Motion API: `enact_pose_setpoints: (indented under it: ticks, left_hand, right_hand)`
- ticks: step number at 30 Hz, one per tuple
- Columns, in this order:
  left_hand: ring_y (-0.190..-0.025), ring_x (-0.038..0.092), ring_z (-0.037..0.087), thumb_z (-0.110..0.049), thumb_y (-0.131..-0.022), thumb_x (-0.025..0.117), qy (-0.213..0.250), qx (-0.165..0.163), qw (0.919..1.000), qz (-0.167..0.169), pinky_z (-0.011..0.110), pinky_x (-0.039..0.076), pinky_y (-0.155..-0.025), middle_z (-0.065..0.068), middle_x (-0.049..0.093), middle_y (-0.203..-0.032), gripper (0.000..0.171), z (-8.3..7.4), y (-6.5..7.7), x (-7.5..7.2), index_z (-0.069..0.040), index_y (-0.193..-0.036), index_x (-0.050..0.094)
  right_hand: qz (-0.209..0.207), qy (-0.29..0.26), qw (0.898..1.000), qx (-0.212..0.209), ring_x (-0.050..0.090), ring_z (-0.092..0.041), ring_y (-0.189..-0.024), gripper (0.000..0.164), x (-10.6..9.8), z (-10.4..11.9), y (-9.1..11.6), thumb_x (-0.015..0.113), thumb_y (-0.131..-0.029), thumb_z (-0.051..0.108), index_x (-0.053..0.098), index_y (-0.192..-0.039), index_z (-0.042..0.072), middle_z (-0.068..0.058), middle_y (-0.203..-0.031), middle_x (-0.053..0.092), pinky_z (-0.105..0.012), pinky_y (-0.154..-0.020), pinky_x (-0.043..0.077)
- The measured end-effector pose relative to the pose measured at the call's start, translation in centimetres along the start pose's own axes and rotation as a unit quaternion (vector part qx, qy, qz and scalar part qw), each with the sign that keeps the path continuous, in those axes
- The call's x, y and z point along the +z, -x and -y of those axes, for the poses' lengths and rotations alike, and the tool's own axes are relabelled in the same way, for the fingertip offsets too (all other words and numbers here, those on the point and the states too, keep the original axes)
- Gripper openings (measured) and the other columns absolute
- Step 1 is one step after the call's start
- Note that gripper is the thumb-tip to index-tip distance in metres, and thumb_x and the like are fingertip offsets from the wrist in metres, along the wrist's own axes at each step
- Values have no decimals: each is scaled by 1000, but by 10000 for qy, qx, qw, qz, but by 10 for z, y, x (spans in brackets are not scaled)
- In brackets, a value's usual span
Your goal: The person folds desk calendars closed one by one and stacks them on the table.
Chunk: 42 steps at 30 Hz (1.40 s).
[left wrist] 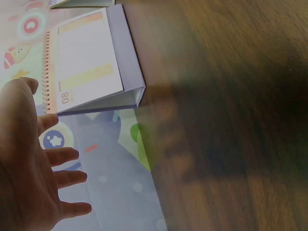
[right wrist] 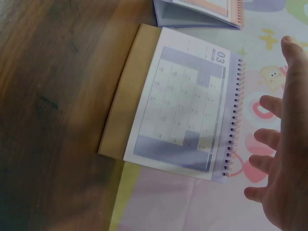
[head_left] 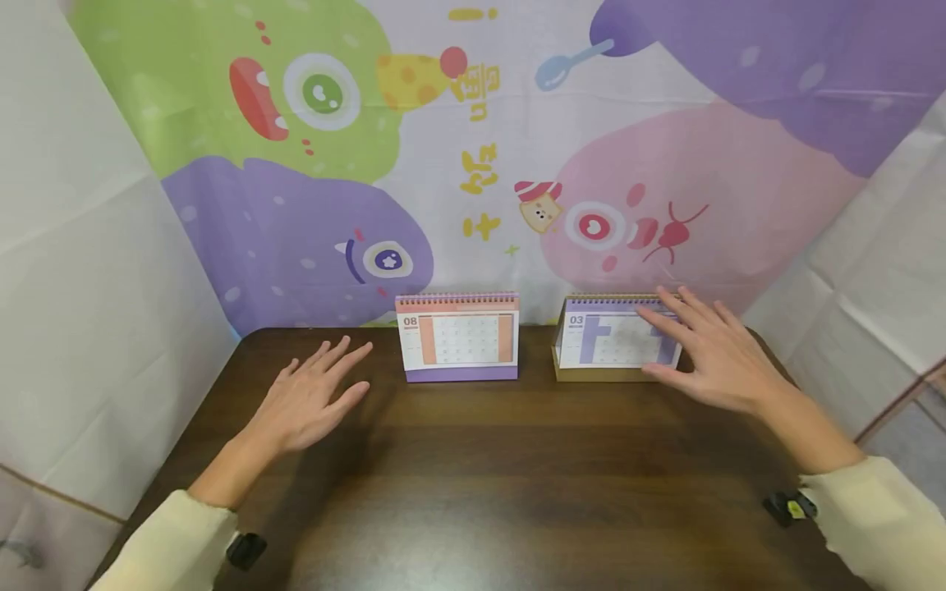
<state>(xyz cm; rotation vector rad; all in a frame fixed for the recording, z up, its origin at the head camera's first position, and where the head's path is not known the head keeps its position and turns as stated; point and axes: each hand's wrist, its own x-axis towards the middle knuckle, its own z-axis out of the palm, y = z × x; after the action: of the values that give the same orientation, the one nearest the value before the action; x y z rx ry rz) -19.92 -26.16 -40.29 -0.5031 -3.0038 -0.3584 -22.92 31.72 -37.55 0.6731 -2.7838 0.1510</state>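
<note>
Two spiral-bound desk calendars stand upright near the back of a dark wooden table. The left calendar (head_left: 466, 338) shows 08, with orange bands and a purple base; the right calendar (head_left: 613, 341) shows 03, with purple bands and a tan base. My left hand (head_left: 306, 398) hovers left of the 08 calendar, fingers spread, holding nothing. Over the right end of the 03 calendar, my right hand (head_left: 713, 353) is stretched out with spread fingers and hides part of that page. In the right wrist view, its fingers (right wrist: 267, 138) lie beyond the spiral edge, apart from it.
The wooden table (head_left: 473, 492) stretches toward me in front of both calendars. Behind it hangs a cloth (head_left: 510, 123) printed with cartoon monsters. White sheets (head_left: 81, 205) close in the left and right sides.
</note>
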Motion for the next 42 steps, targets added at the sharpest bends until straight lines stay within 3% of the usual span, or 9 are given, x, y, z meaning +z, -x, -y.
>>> enact_pose_setpoints:
  ticks: [6,14,24,33,42]
  left_hand:
    - [-169,38,52,-53,-119,46,230,-38,9997,-57,85,33,-126,20,38,-183,64,2,-2,6,-28,-177,39]
    - [-167,41,52,-52,-121,41,872,-221,9959,-113,81,44,-120,21,39,-182,63,6,-11,12,-26,-177,38]
    - [-168,38,51,-54,-121,38,1274,-443,9907,-202,83,39,-124,18,34,-185,63,3,-12,17,-26,-178,36]
    - [-164,41,55,-55,-122,34,1504,-651,9863,-193,84,40,-122,19,31,-186,66,-1,-16,21,-25,-180,30]
    - [-168,39,50,-53,-122,35,1830,-764,9796,-336,82,37,-126,16,34,-185,64,-3,-17,23,-24,-180,32]
  right_hand:
    - [-117,-152,9998,-92,39,-52,-167,86,3,4,-4,76,-97,61,48,-172,27,-20,-183,40,-80,-127,37]
    - [-490,-687,9962,-203,44,-52,-165,82,13,13,-6,81,-97,50,52,-170,27,-17,-182,43,-73,-125,45]
    - [-531,-1131,9921,-81,43,-51,-166,76,21,27,-9,77,-101,44,51,-170,25,-17,-183,41,-79,-115,50]
    - [-478,-1593,9860,95,38,-50,-168,69,27,39,-10,70,-108,38,49,-172,25,-16,-184,38,-83,-118,44]
    - [-675,-2419,9679,65,40,-54,-166,61,36,51,-13,63,-113,27,49,-172,20,-18,-183,40,-84,-125,35]
